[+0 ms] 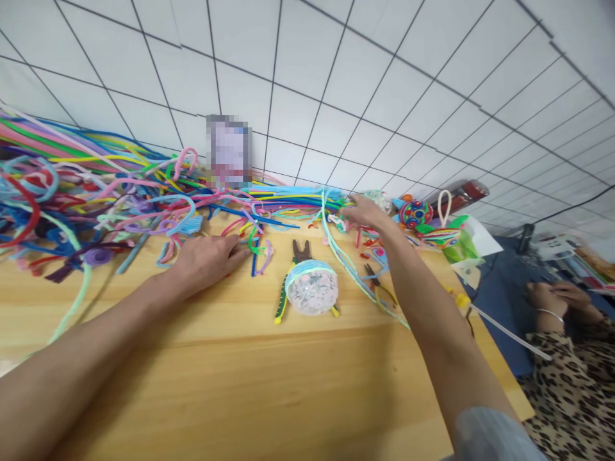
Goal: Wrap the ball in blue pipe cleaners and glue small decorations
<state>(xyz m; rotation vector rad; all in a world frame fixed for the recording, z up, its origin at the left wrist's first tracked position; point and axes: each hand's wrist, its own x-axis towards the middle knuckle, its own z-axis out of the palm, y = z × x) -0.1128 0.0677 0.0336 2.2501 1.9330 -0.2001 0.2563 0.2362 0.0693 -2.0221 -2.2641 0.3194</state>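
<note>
A wooden table [298, 384] extends beneath both hands and toward the wearer from the fingers. A tangled heap of pipe cleaners [134, 186] covers the area beyond and to the left of the left fingers; a straighter bundle of pipe cleaners [283, 198] runs along the wall side, its right end at the right fingertips. The left hand [209, 259] rests palm down, thumb slightly parted from the fingers, nothing visibly pinched. The right hand [368, 212] reaches to the bundle; whether its fingers are closed on a stem cannot be told. A speckled, pale ball [312, 293], banded in light blue and green, lies between the hands, to the right of the left fingertips and nearer the wearer than the right fingers. It hides the middle of the green-and-yellow combination pliers [281, 299]. Smaller yellow-handled pliers [384, 298] lie on the wearer's side of the right fingers. Short bent pieces [254, 256] lie just beyond the left thumb tip. For a tidy reach, the right fingertips would best separate a single stem, keeping the forearm clear of the long mint-and-blue strands [341, 253], while the left hand lies quiet.
</note>
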